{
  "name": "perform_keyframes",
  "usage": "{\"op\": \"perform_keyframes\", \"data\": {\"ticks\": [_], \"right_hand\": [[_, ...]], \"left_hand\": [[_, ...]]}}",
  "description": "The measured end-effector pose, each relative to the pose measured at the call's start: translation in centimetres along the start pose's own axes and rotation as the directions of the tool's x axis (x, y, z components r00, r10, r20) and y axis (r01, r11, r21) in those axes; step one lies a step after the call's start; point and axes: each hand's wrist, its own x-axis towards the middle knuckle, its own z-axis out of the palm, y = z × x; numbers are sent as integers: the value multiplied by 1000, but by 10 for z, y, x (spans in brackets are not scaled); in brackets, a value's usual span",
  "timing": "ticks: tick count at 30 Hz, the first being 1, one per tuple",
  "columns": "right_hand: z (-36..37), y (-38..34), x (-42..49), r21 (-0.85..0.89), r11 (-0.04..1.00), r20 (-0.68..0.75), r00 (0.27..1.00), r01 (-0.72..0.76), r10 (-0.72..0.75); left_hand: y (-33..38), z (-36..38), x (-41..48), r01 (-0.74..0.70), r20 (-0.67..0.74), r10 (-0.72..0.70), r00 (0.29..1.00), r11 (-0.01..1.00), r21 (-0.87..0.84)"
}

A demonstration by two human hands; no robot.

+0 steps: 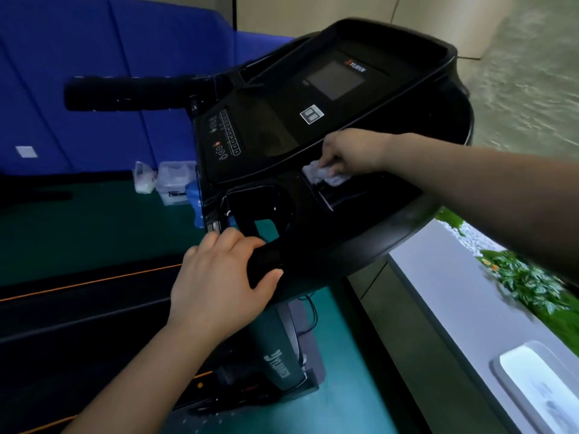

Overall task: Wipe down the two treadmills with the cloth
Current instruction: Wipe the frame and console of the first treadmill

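A blurred brand mark [355,66] is printed on the treadmill [275,136], upper centre. The cloth [322,177] is held against it, centre right, by the right grip [354,151]; a handle [266,256] is clasped by the left grip [219,277]. Green floor [78,227] is seen at left.

Glossy black plastic console [275,133], fluffy cloth [322,177]

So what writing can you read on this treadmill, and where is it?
"YIJIAN", likely: brand logo beside the console screen.
Large logo on the motor cover: probably the same word, blurred.
Button panel labels: too small to read.
Red print on the base: blurred.
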Motion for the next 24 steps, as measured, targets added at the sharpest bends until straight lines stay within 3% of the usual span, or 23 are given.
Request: {"op": "perform_keyframes", "data": {"ticks": [5,10,13,16,19,21,24], "right_hand": [[6,20,19,-109,984,42,990,139,-135],[12,23,12,-22,938,227,915,347,-333],[15,26,16,-37,916,155,908,400,-390],[14,26,15,67,945,44,946,319,-322],[23,27,10,85,950,42,951,301,-305],[25,27,1,56,926,121,919,372,-376],[21,25,-13,138,934,336,872,330,-357]], "left_hand": [[1,0,0,14,-3,-14,1000,1000,26],[5,1,-2,34,-8,-34,999,999,31],[6,0,-2,47,7,-47,999,999,25],[6,0,-1,48,14,-49,999,999,22],[5,0,-2,54,27,-54,998,998,16],[6,-1,-1,51,38,-51,998,999,4],[6,-4,1,58,66,-58,996,998,-7]]}}
